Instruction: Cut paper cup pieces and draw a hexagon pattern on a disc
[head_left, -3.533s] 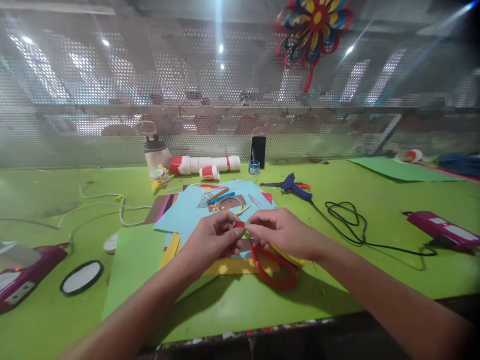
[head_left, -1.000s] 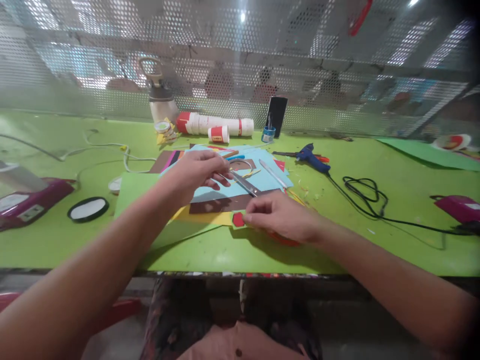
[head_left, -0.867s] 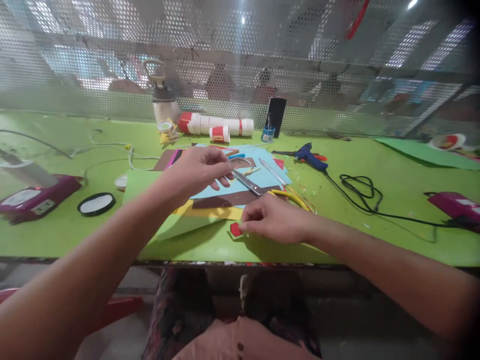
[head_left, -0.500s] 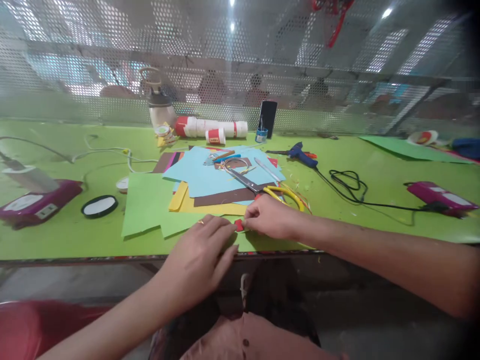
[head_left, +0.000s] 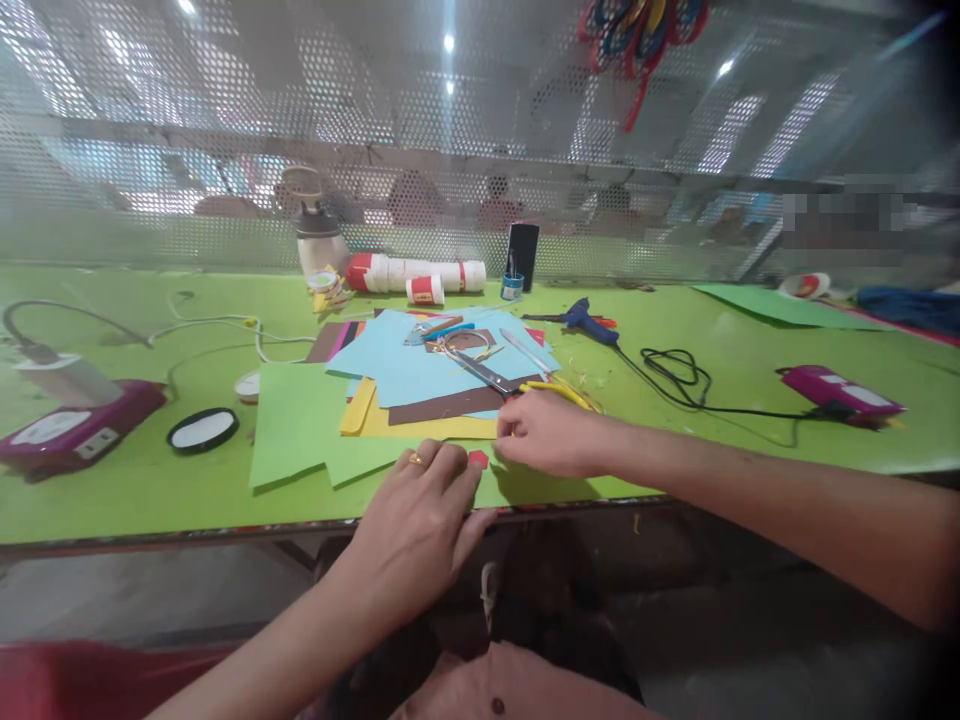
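A small red paper piece point(head_left: 478, 459) lies at the table's front edge, between my two hands. My left hand point(head_left: 420, 510), wearing a ring, rests palm down with its fingers stretched, the fingertips touching the piece's left side. Just to the right, my right hand point(head_left: 551, 430) has its fingers curled together, a little apart from the red piece. Whether anything is pinched in them is hidden. Behind the right hand lie large scissors point(head_left: 487, 376) with yellow handles, partly covered by the hand. Green paper point(head_left: 292, 420) and light blue paper point(head_left: 397, 365) are spread beyond my hands.
A blue glue gun point(head_left: 592, 322) with a black cable sits right of the papers. Purple power strips point(head_left: 840, 393) lie at both sides. A black-rimmed lid point(head_left: 202, 431) is at left. A bottle point(head_left: 319, 245), a white-and-red tube point(head_left: 420, 273) and a phone point(head_left: 523, 255) line the back.
My right hand has drawn slightly away from the red paper piece, which now shows more fully. My left hand stays beside it. The camera view has shifted somewhat.
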